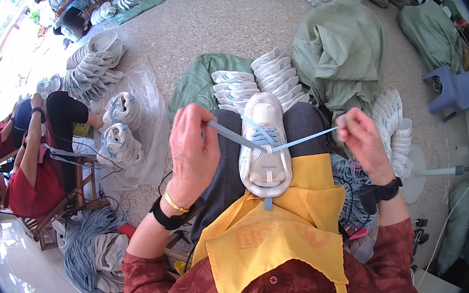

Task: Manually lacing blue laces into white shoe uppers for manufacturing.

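Note:
On my lap rests a white sneaker (266, 169) with its toe pointing toward me. Light blue shoelaces run through its upper eyelets, and the two ends spread out to either side. My left hand (195, 145) is closed on one lace end (230, 132), left of the shoe. Out to the right, my right hand (362, 138) pinches the other lace end (306, 139). Both laces look pulled straight between shoe and fingers. A yellow apron (280, 239) lies under the toe and across my thighs.
Stacked white shoes (279, 78) stand just beyond my knees, beside a green cloth sack (339, 48). Blue-grey lace bundles lie at my right (352, 185) and lower left (81, 251). A purple stool (453, 89) stands far right. Co-workers in red (27, 181) sit at left.

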Action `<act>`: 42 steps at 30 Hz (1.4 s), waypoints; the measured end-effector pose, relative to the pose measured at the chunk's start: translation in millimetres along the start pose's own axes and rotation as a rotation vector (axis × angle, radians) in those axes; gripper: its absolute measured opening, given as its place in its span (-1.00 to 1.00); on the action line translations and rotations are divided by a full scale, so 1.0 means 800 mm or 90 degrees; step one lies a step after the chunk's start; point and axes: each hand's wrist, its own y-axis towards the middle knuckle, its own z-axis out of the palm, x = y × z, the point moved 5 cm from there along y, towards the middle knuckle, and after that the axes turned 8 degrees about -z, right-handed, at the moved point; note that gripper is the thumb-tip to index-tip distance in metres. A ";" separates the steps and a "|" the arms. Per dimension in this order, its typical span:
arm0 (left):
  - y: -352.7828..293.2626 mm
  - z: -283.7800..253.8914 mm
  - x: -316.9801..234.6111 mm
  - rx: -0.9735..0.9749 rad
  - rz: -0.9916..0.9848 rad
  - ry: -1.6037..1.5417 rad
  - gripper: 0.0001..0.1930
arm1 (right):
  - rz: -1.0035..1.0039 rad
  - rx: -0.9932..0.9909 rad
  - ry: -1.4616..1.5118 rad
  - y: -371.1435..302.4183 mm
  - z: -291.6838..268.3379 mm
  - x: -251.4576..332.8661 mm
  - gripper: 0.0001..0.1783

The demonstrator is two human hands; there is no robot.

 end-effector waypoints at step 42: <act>-0.019 0.080 -0.041 0.423 0.319 0.201 -0.78 | -0.021 0.112 -0.387 0.012 0.089 -0.046 -0.85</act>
